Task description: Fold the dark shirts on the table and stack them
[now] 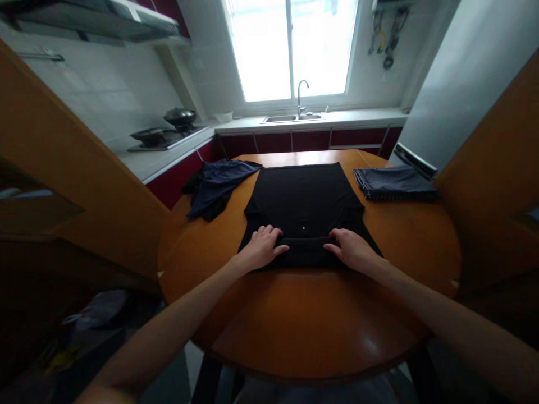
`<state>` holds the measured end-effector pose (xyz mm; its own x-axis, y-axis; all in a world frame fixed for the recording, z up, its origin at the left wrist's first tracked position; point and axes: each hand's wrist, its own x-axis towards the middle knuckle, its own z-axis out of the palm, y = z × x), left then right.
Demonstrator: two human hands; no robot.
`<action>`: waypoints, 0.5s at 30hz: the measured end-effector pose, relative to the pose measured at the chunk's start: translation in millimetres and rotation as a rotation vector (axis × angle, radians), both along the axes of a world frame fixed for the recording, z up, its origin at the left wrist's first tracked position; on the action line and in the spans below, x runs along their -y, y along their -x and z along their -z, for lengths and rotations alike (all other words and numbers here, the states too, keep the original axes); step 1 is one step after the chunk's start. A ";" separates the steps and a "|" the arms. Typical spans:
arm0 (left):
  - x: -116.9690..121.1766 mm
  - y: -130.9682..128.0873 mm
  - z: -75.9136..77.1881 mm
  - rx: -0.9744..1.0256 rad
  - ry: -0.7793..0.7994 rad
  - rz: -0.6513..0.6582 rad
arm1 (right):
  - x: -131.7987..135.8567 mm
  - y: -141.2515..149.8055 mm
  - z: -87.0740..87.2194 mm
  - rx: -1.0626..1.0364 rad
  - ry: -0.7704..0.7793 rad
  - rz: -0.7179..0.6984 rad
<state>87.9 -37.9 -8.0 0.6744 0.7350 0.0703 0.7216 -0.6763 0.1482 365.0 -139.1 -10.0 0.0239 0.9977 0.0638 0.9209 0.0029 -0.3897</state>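
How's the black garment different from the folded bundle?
The black garment is spread wide; the folded bundle is compact. The garment looks black, the bundle bluish grey. The left hand and right hand touch the garment; neither touches the bundle. Garment and bundle both lie on the table.

Garment (303, 193) lies mid-table (315, 331), left hand (263, 247) and right hand (352, 248) on its near part, clothes heap (221, 182) to its left, cloth stack (398, 182) to its right. Counter (236, 127) with inset sink (280, 118) runs behind table, below window (261, 50). Stove (170, 139) back left, pan (147, 134) and pot (180, 116) on it, pot behind pan; fridge (467, 73) back right.
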 end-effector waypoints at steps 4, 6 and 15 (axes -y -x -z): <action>-8.2 1.3 -0.1 0.107 0.196 0.015 | -3.1 -4.8 0.1 -0.237 0.026 0.040; -7.5 1.0 -2.3 0.203 0.260 0.029 | -1.2 -6.4 -1.3 -0.361 0.042 0.023; 56.9 24.6 -25.4 0.497 0.342 0.261 | 62.0 -2.8 -10.9 -0.545 -0.142 -0.257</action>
